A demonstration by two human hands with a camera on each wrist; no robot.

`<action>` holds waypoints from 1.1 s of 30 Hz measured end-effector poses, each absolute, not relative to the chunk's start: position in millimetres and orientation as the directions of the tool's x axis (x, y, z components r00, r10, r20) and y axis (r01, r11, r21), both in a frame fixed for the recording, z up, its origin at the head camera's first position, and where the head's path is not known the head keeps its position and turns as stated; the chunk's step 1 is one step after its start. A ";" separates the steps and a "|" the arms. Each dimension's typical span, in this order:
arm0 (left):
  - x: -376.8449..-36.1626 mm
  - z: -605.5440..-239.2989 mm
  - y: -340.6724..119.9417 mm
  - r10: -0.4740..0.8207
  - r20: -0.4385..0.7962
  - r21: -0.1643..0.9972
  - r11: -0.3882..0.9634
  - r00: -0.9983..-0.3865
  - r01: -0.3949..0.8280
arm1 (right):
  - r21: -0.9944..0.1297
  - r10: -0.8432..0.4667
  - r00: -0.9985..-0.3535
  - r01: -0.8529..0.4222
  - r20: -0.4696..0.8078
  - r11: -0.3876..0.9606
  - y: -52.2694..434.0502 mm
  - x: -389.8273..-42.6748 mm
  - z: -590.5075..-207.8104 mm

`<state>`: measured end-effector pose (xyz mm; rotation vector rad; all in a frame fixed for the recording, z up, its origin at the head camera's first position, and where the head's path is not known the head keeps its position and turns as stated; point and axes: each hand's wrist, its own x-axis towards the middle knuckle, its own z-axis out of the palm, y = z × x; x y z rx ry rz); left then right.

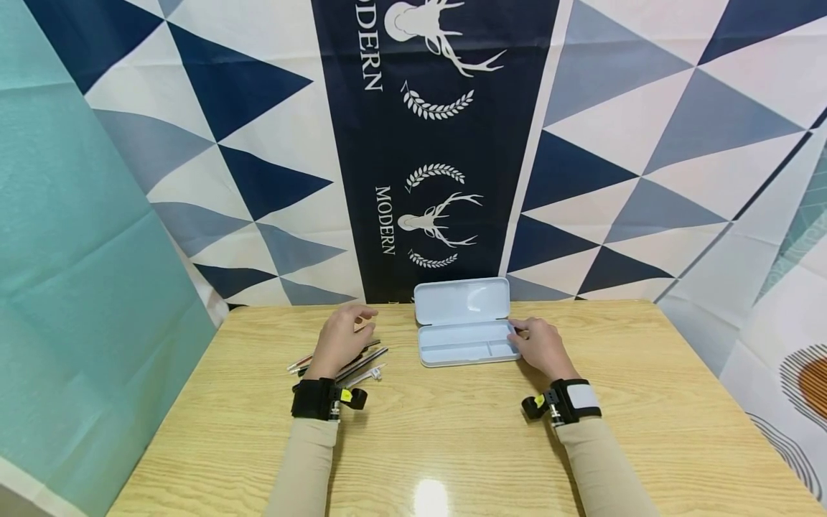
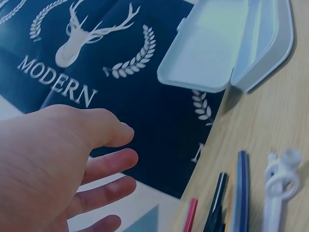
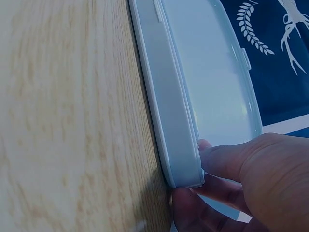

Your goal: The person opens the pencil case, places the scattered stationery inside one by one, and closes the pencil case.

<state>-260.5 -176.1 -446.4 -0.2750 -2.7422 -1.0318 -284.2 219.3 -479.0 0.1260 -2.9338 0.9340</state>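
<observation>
From my end, L to R on head cam: at approx 7 o'clock, a loose bunch of pens & pencils (image 1: 362,365) lies on the table (image 1: 439,431), w/ a white compass-like tool (image 2: 273,208) at the bunch's 4 o'clock. I've got the L hand (image 1: 342,343) over the bunch, thumb & fingers apart, loosely bent, nothing held; L-wrist view has a red pencil (image 2: 191,215), black pen (image 2: 216,198) & blue pen (image 2: 243,193) at approx 5 o'clock. At approx 5 o'clock on head cam I see the lt-blue case (image 1: 465,335), lid (image 1: 461,301) up on its 12 o'clock side. At its 3 o'clock end, my R hand (image 1: 543,348) pinches the tray edge, thumb & fingers closed on it.
</observation>
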 end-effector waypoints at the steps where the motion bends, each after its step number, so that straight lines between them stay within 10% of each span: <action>1: -260.9 -446.6 -178.7 0.099 0.252 0.623 0.745 -0.962 0.240 | -0.573 -0.057 -0.995 -0.092 0.078 0.814 219.0 -284.0 -478.7; 33: -250.5 -449.3 -252.2 0.030 0.065 0.692 0.718 -0.997 0.067 | -0.580 -0.059 -0.996 -0.087 0.068 0.810 220.6 -284.4 -479.3</action>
